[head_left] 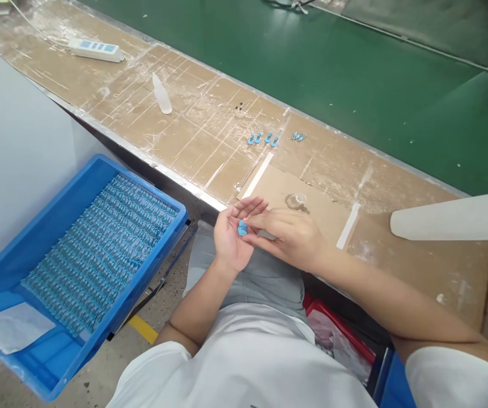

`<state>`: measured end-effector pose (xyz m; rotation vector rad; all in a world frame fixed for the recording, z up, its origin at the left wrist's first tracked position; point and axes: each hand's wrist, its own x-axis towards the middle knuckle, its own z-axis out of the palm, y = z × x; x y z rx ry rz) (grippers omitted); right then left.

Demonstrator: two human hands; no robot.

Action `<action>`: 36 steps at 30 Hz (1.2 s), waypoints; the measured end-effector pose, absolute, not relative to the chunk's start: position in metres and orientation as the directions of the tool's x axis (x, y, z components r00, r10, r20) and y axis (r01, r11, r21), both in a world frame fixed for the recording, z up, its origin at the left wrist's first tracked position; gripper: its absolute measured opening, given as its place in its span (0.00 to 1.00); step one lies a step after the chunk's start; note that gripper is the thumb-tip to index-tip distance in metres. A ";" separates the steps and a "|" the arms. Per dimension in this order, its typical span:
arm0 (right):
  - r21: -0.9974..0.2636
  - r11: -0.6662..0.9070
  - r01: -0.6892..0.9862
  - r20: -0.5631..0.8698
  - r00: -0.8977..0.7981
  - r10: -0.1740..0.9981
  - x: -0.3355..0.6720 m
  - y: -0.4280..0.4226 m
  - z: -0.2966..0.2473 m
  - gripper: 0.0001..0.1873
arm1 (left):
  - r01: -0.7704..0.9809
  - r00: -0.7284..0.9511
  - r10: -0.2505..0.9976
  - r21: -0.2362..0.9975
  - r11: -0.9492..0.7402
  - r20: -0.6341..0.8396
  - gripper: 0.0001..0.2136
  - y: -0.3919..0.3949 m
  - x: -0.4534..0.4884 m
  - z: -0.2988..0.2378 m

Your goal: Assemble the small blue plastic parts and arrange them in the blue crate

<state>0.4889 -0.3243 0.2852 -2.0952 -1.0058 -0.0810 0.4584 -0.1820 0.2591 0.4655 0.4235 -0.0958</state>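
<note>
My left hand (232,243) is palm up over my lap at the table's front edge, its fingers stretched out. Small round blue plastic parts (242,228) show at its palm; how many is hard to tell. From the right, my right hand (297,235) reaches across, thumb and fingertips closed on these parts. On the table beyond lie several similar blue pieces with dark stems (268,137). To their right is a small cluster of blue and metallic pieces (298,136). Tiny black bits (239,106) are scattered farther back.
A blue crate (141,195) with rows of teal parts stands at left. The brown-covered table (192,153) carries a white squeeze bottle (161,93), a power strip (96,50) and a large white container (456,218). A green surface (312,62) runs behind. A red bin (346,328) sits below.
</note>
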 end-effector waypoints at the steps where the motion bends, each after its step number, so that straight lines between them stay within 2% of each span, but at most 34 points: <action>1: -0.626 -0.359 0.692 0.375 0.671 0.640 0.481 -0.322 0.282 0.08 | 0.184 0.914 0.004 0.423 0.887 -0.406 0.15 -0.185 0.457 0.259; 7: -0.631 -0.406 0.661 0.378 0.719 0.583 0.467 -0.328 0.270 0.09 | 0.182 0.901 0.022 0.424 0.887 -0.433 0.12 -0.197 0.446 0.258; 15: -0.570 -0.489 0.661 0.456 0.749 0.481 0.446 -0.333 0.265 0.07 | 0.171 0.887 0.039 0.406 0.898 -0.460 0.11 -0.202 0.440 0.261; 20: -0.603 -0.488 0.630 0.450 0.775 0.444 0.440 -0.332 0.263 0.07 | 0.163 0.885 0.056 0.422 0.892 -0.462 0.12 -0.206 0.438 0.259; 25: -0.697 -0.440 0.567 0.354 0.805 0.477 0.441 -0.332 0.266 0.04 | 0.201 0.870 0.034 0.418 0.886 -0.491 0.10 -0.208 0.434 0.258; 28: -0.833 -0.351 0.428 0.242 0.852 0.465 0.442 -0.333 0.270 0.08 | 0.235 0.865 -0.012 0.385 0.893 -0.501 0.10 -0.208 0.434 0.259; 31: -0.988 -0.096 0.124 0.097 0.963 0.250 0.439 -0.330 0.272 0.15 | 0.199 0.899 0.000 0.408 0.891 -0.438 0.08 -0.208 0.433 0.259; 33: -0.988 0.144 -0.047 -0.035 0.996 0.084 0.436 -0.326 0.272 0.19 | 0.191 0.925 -0.007 0.452 0.871 -0.379 0.08 -0.210 0.432 0.255; 36: -0.891 0.398 -0.218 -0.234 0.972 0.010 0.432 -0.319 0.272 0.22 | 0.229 0.948 -0.073 0.503 0.833 -0.309 0.14 -0.213 0.427 0.247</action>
